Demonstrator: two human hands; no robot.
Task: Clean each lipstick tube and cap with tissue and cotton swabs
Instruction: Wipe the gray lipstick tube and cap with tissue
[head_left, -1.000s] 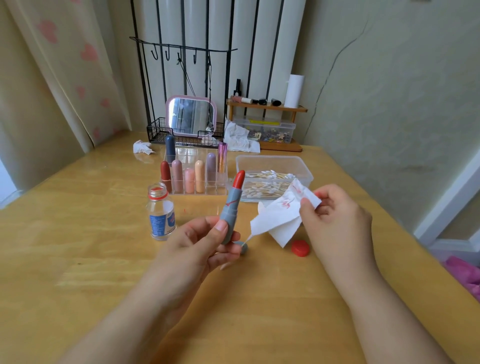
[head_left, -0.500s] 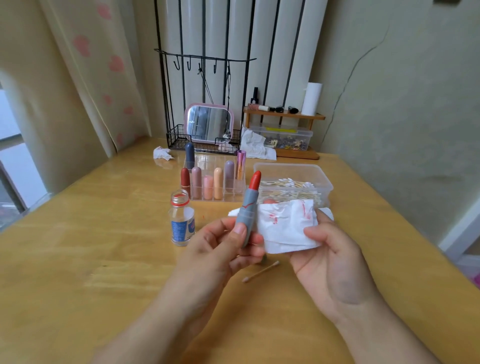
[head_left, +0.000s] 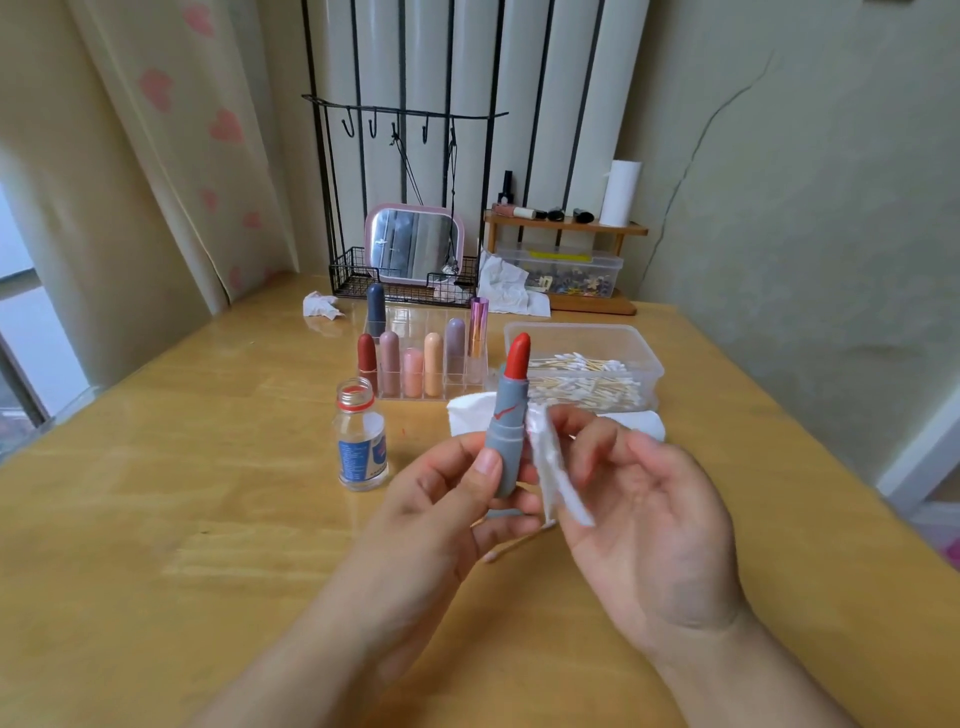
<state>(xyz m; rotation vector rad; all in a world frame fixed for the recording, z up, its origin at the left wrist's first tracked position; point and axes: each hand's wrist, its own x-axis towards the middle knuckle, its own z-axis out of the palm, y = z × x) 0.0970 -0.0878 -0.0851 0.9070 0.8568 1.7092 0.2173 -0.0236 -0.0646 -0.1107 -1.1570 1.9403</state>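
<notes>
A: What are the two hands doing?

B: The left hand (head_left: 447, 499) grips the grey lipstick tube (head_left: 506, 441) by its lower part, thumb across the front, holding it nearly upright above the bench (head_left: 156, 519). The red lipstick (head_left: 518, 354) is wound out at the top, and there are red smears on the grey tube.

A: And the right?

B: The right hand (head_left: 649, 514) is palm up just beside the tube, fingers curled, pinching a folded white tissue (head_left: 553, 467). The tissue is blurred, and its edge lies right against the side of the tube.

A: Anything under the hands?

B: A used cotton swab (head_left: 514, 545) lies on the bench between the wrists.

A: What else is out?

B: A small open bottle (head_left: 362, 441) with a blue label stands left of the hands. Behind it a clear organizer (head_left: 415, 364) holds a row of capped lipsticks in red, mauve, pink, peach and lilac. To the right of that, an open plastic box (head_left: 587, 364) is filled with cotton swabs, and a white tissue pack (head_left: 467, 415) lies in front of it. Farther back are a pink mirror (head_left: 414, 243), a wire basket (head_left: 353, 280), two crumpled tissues and a wooden shelf (head_left: 566, 228).
</notes>
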